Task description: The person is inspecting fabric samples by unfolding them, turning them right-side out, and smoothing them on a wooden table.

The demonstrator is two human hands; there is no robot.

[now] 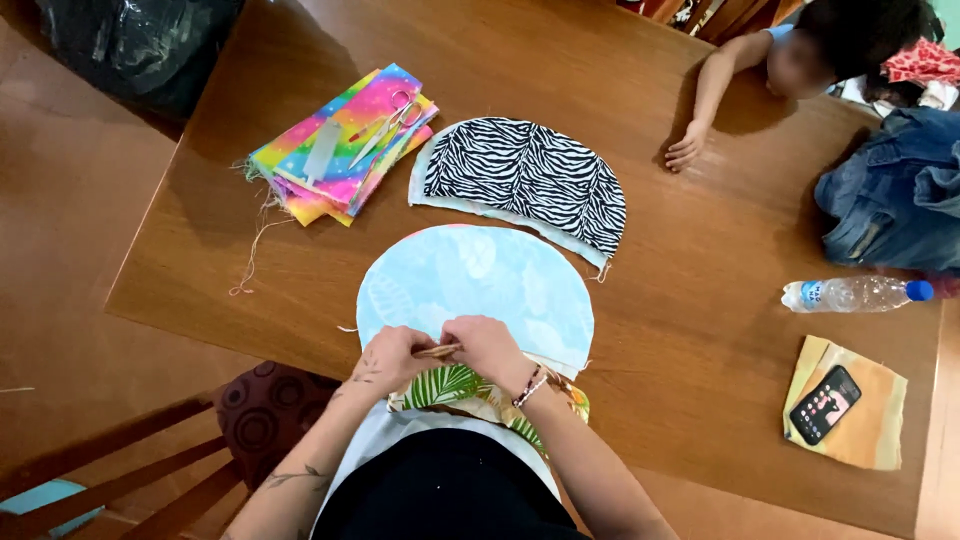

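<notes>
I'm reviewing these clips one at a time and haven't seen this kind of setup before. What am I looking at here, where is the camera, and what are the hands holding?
There is no machine here. One camera sits on a person's head and looks down at their own two bare hands. The left hand and right hand meet at the straight edge of a pale blue half-round fabric piece, pinching it together; a leaf-print fabric shows just below. On the wooden table lie a zebra-print half-round piece, a rainbow fabric stack with scissors on top, a plastic bottle and a phone on an orange cloth. Another person's hand rests at the far edge.
</notes>
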